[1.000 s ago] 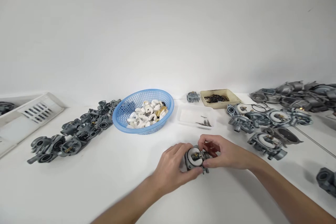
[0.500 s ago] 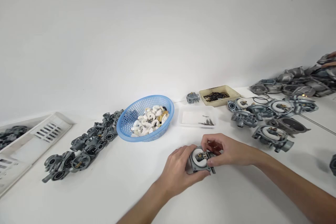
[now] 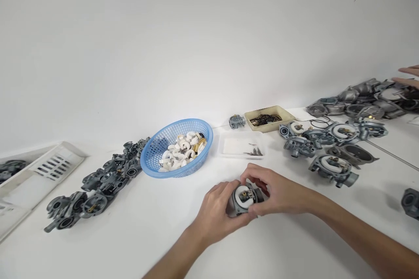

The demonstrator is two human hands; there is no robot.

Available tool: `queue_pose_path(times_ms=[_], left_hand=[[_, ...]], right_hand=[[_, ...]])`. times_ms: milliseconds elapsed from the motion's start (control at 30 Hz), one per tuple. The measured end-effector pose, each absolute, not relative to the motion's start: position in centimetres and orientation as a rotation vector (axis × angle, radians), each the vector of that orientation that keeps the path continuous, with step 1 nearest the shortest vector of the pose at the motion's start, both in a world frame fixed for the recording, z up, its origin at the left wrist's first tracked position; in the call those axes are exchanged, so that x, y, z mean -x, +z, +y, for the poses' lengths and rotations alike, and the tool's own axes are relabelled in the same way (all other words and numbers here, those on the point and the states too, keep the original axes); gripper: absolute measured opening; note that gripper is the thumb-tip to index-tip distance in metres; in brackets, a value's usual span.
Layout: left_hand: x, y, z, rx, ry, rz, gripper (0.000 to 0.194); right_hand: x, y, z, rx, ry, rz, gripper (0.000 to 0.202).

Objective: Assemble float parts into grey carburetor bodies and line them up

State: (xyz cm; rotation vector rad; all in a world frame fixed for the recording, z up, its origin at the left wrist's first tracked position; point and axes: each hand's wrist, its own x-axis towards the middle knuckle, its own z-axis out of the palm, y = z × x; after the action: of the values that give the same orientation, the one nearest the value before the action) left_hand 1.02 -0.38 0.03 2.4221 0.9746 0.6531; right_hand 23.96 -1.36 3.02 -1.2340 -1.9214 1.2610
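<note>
Left hand [image 3: 218,209] curled partly open around the carburetor body [image 3: 245,198].

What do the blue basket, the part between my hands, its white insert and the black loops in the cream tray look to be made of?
Blue basket: molded plastic, slightly glossy, with regular perforations.
Held part: dull gray metal, probably cast, from its thick flange.
White insert: smooth, opaque, likely plastic.
Black loops: thin and curving, possibly rubber; too small to be sure.

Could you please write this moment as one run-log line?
left hand: grips carburetor body | right hand: grips same body | white ring: seated in body | blue basket: holds white pieces
</note>
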Motion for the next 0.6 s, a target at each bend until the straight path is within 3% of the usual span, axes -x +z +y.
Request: queue_pose_path(times_ms=[300, 600], left_hand=[[-0.82, -0.14, -0.08, -2.454, 0.613, 0.974, 0.064], [-0.9, 0.02, 0.02, -2.427, 0.59, 0.964, 0.055]], right_hand=[[-23.93, 2.88, -1.24, 1.213, 1.217, -1.915, 0.037], [-23.93, 2.71, -1.28, 1.178, 1.281, -1.946, 0.045]])
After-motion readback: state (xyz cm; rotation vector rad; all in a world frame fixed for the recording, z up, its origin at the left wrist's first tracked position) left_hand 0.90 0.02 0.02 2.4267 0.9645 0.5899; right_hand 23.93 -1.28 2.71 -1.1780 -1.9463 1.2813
